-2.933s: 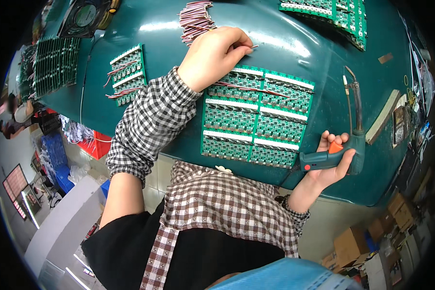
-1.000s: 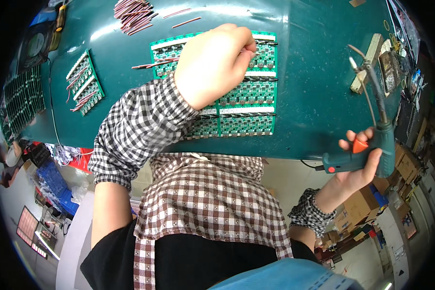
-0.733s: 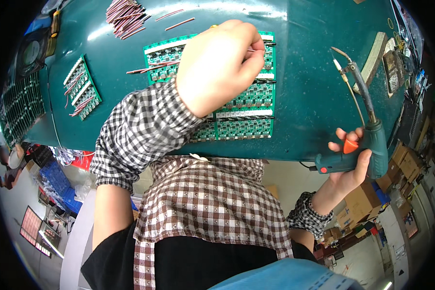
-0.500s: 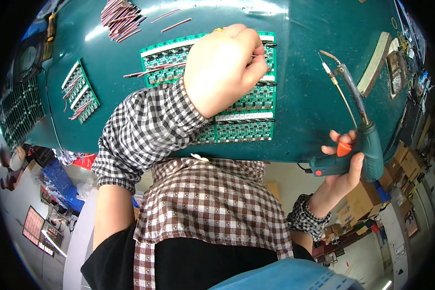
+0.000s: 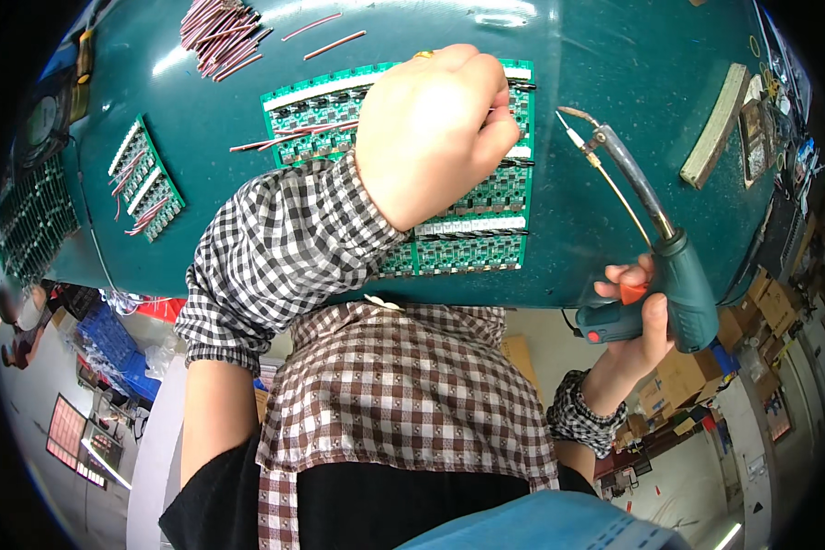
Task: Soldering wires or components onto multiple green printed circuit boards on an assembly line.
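Observation:
A green panel of small circuit boards lies before me, with white strips and dark wires along its rows. Across its upper part rests my left hand, its fingers pinched on what looks like a thin wire, mostly hidden by the hand. Thin red-brown and white wires reach out leftward from beneath that hand, over the panel's left edge. My right hand is wrapped around a green soldering gun with an orange trigger. Its bent tip and solder feed tube point up and left, just right of the panel and apart from it.
A heap of cut wires lies at the far left, with two loose wires beside it. Left stands a smaller board piece carrying wires. A stack of dark panels sits further left. A pale bar lies right on the green table.
The soldering gun has moved left, its tip now closer to the panel's right edge. My left hand stays pinched over the panel, almost unmoved.

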The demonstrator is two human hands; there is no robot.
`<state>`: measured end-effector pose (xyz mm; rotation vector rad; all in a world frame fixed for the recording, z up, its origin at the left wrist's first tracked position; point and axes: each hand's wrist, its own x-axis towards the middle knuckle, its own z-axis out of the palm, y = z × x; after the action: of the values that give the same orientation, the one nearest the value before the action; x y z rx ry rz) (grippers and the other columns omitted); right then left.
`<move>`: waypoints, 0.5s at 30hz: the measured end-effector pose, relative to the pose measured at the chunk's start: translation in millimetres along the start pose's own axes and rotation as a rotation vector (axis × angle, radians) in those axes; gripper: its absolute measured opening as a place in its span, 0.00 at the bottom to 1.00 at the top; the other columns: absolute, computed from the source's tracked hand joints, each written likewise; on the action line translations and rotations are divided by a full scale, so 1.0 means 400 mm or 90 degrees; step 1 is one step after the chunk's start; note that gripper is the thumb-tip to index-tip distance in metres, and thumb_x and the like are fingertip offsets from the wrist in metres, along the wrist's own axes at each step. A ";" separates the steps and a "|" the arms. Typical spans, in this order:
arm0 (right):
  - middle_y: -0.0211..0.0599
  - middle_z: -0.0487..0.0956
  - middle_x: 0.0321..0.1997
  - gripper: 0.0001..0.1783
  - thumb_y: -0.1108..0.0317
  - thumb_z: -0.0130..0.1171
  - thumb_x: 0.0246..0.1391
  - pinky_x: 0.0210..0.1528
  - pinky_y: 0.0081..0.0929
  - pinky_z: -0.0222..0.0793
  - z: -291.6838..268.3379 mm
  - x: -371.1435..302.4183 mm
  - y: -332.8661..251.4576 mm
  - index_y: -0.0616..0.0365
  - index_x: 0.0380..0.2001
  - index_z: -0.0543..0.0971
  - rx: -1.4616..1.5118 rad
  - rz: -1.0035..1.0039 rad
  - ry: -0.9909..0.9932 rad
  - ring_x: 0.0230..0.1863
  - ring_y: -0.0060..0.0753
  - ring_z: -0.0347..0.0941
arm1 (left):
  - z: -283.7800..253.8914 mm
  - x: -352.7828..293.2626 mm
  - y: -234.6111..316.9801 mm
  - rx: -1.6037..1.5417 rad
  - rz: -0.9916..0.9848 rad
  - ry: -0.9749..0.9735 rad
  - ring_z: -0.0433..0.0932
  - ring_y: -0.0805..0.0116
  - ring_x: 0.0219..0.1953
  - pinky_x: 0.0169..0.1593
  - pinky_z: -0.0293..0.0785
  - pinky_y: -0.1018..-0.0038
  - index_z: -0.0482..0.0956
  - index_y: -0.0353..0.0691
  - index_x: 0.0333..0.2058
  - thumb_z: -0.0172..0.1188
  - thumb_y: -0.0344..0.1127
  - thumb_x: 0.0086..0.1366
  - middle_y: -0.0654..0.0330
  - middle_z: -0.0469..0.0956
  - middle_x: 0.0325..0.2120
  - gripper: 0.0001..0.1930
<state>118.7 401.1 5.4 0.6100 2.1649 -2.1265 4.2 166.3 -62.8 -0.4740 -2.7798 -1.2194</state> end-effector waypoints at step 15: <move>0.49 0.76 0.31 0.27 0.64 0.58 0.51 0.31 0.34 0.80 0.032 -0.007 -0.002 0.79 0.46 0.69 -0.077 -0.015 -0.020 0.33 0.43 0.76 | 0.000 0.007 -0.001 -0.008 0.013 0.012 0.72 0.65 0.21 0.26 0.69 0.71 0.71 0.38 0.21 0.60 0.23 0.45 0.61 0.69 0.17 0.07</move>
<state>118.0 388.0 6.2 0.5407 2.2752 -1.9831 1.4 166.8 -62.5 -0.4867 -2.7467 -1.2304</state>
